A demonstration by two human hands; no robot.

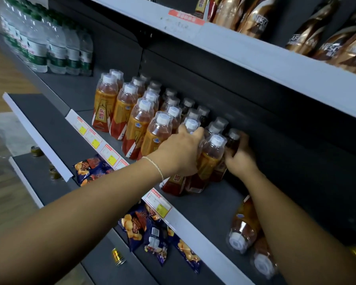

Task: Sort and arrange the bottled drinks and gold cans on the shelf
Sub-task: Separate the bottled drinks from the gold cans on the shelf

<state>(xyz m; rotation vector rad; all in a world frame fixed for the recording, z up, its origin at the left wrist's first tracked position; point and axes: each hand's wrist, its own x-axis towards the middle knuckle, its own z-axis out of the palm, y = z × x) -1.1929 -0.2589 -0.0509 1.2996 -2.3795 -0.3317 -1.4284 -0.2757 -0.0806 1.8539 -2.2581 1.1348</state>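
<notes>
The shelf (210, 204) carries the bottled drinks (136, 120) in tight upright rows that end between the two hands. The left hand (183, 153) has its fingers (196, 134) curled over the near side of the end bottles (211, 159). The right hand (240, 159) wraps a darker bottle (233, 140) on the far side, against the back panel.

The main risk I see is the squeeze. These bottles are tall and narrow, and pressed from both sides one could pop out of the cluster. It could then tip into the rows just beyond the left fingers and knock them down in a chain. Two loose bottles (245, 225) lie on their sides under the right forearm, behind the fingers. A drawn-back arm could roll them off the shelf's front edge.

The upper shelf (255, 56), loaded with coffee bottles (255, 19), hangs above the fingers and would limit any straight lift. Water bottles (49, 48) stand well past the left fingertips. Snack bags (144, 229) sit on the tier under the left forearm. Gold cans (118, 256) lie scattered lower still, well apart from either hand and not yet sorted.
</notes>
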